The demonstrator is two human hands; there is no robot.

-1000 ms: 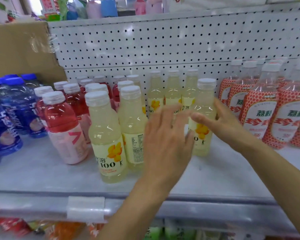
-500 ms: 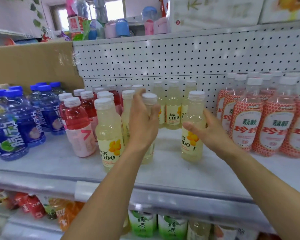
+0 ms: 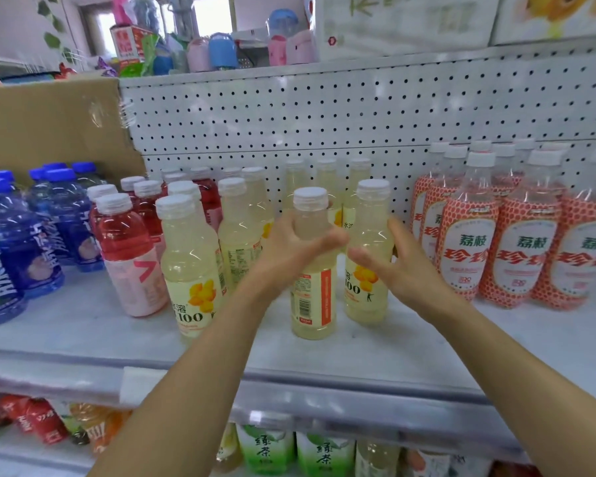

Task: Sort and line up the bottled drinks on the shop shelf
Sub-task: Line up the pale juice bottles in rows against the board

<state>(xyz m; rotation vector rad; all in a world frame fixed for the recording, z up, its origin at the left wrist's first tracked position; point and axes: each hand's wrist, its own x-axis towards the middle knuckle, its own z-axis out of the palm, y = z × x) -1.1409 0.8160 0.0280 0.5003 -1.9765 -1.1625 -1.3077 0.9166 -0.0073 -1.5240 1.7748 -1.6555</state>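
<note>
Left grip (image 3: 289, 249) curls round a pale-yellow plastic drink bottle with white cap (image 3: 312, 301), which stands upright on the white shop shelf (image 3: 83, 332), near the front edge, barcode facing out. Right grip (image 3: 403, 270) is spread wide, fingers straight, holding nothing, against the neighbouring yellow bottle (image 3: 370, 218) just to the right.

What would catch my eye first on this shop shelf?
The left hand grips a pale yellow bottle mid-shelf, barcode side facing out, while the right hand is open beside the next yellow bottle. Blue bottles crowd the far left; red-dotted bottles stand in rows on the right.
</note>
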